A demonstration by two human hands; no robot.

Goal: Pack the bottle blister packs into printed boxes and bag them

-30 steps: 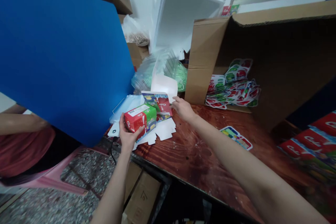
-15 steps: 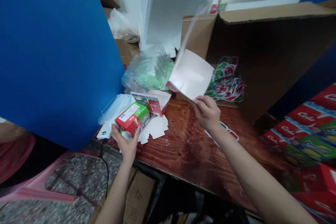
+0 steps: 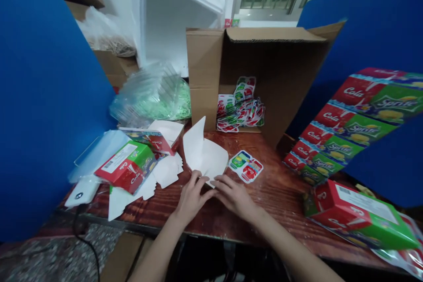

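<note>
Both my hands meet at the near middle of the wooden table (image 3: pixel 277 198). My left hand (image 3: pixel 191 197) and my right hand (image 3: pixel 235 196) pinch the lower edge of a flat white carton blank (image 3: pixel 204 155), white side up and partly folded upward. A small printed card (image 3: pixel 246 166) with red and green drink pictures lies just right of the blank. A folded red and green box (image 3: pixel 127 167) rests on a pile of white blanks (image 3: pixel 165 172) to the left.
An open cardboard box (image 3: pixel 205 75) on its side holds several printed cards (image 3: pixel 239 108). Blue panels (image 3: pixel 42 110) stand left and right. Stacked red and green boxes (image 3: pixel 350 123) fill the right. A clear bag with green shreds (image 3: pixel 152 97) lies behind; a white charger (image 3: pixel 81 190) lies at left.
My left hand let go of the red and green box and moved right. My right hand brought the white blank down from the air to the table, where both hands hold it.
</note>
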